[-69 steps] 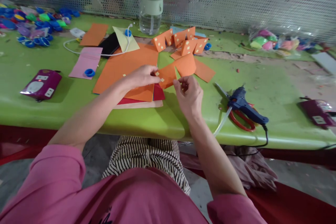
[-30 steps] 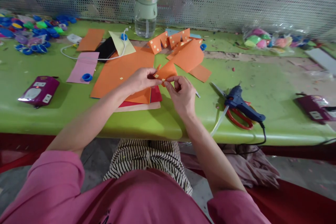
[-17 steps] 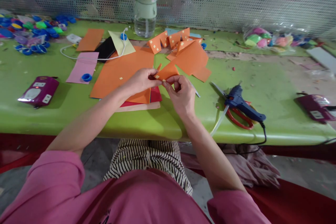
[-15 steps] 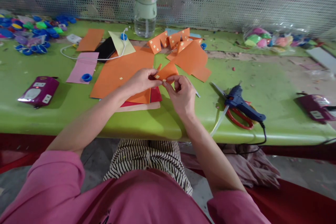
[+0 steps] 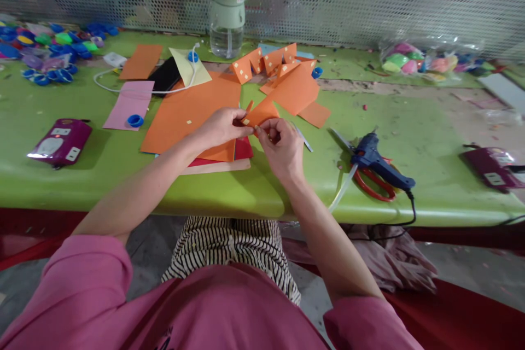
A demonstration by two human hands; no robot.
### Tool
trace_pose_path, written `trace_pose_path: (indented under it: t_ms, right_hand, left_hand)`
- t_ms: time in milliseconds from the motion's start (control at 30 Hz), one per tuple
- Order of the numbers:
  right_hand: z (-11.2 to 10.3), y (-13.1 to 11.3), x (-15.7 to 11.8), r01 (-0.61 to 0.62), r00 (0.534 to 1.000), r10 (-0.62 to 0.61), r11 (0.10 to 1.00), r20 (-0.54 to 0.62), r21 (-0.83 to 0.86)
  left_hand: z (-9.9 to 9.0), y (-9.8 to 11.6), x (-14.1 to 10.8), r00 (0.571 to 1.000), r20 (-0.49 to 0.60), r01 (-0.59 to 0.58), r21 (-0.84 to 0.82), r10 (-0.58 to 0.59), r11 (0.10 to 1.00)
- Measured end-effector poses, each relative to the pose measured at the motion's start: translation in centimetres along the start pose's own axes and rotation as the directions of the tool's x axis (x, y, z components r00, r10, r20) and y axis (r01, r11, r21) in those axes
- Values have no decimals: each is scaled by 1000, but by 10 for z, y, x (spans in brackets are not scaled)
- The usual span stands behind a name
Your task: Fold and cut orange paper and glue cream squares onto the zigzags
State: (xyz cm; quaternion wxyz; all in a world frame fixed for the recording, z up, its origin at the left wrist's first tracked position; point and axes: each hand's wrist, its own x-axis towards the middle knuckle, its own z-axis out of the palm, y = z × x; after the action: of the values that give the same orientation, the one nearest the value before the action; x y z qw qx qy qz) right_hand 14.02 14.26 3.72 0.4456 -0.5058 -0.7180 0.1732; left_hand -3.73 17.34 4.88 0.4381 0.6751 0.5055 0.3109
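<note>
**Orange piece pinched in 2 hands**

The left hand has thumb and fingers clamped on its left end, beside 1 pale square. The right hand grips the near edge between thumb and fingertips, nearly touching the left. The piece is mid-scene, by the right edge of the orange sheet, which tops a stack with red paper and pale paper showing on the near side.

Wider orange paper spreads far of the right hand; I cannot tell whether it belongs to the piece. Folded cutouts with pale squares stand on its far side. Just right of the right hand lies a grey strip.

Farther right, a blue glue gun lies across red-handled scissors. Left of the stack, pink paper carries 1 blue cap; a phone lies partly under yellow paper. A bottle stands on the far side of the green table, and 2 purple boxes, left and right, sit toward its ends.
</note>
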Motion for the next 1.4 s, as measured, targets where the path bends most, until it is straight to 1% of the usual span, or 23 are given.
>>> trace_pose_path:
  t_ms: [167, 300, 400, 567, 700, 800, 933, 1000, 1067, 1133, 1267, 1333, 1400]
  right_hand:
    - [0, 0, 0, 13, 1000, -13, 999, 0, -29]
    - [0, 1, 0, 6, 1000, -5, 998, 8, -60]
    - [1, 2, 0, 7, 1000, -6, 997, 11, -77]
    - [3, 4, -1, 23, 1000, -21, 994, 20, -106]
    - [2, 3, -1, 15, 1000, -12, 995, 28, -98]
    - [1, 5, -2, -5, 1000, 6, 999, 18, -51]
    - [-2, 10, -2, -31, 997, 30, 999, -71, -11]
    - [-5, 11, -2, -48, 992, 48, 999, -113, -2]
    - [-6, 11, -1, -74, 989, 77, 997, -123, 32]
    - [-5, 11, 0, -127, 987, 137, 986, -85, 106]
    - [-2, 13, 2, -262, 965, 253, 928, 68, 264]
    - [-2, 14, 4, -303, 953, 281, 911, 115, 280]
    - [-4, 14, 4, -343, 937, 313, 908, 153, 242]
  left_hand:
    - [0, 6, -4, 1000, -15, -3, 47, 4, 999]
    - [0, 10, -5, 998, -57, -15, 153, 24, 988]
    - [0, 10, -5, 997, -56, -40, 213, 53, 976]
    - [0, 9, -5, 997, -46, -56, 234, 69, 971]
    - [1, 6, -5, 996, -67, -50, 181, 63, 982]
    - [0, 5, -5, 999, -38, 16, 74, -13, 997]
    - [-6, 4, -4, 992, 29, 129, -132, -126, 983]
    - [-9, 6, -5, 989, 38, 151, -167, -146, 974]
    - [-11, 8, -6, 989, 31, 147, -153, -144, 977]
    - [-10, 10, -8, 992, -5, 127, -113, -128, 986]
    - [-10, 13, -9, 992, -62, 106, -5, -106, 994]
    - [-12, 11, -7, 994, -81, 78, 8, -77, 997]
    - [-15, 7, -3, 994, -110, 22, -40, -27, 999]
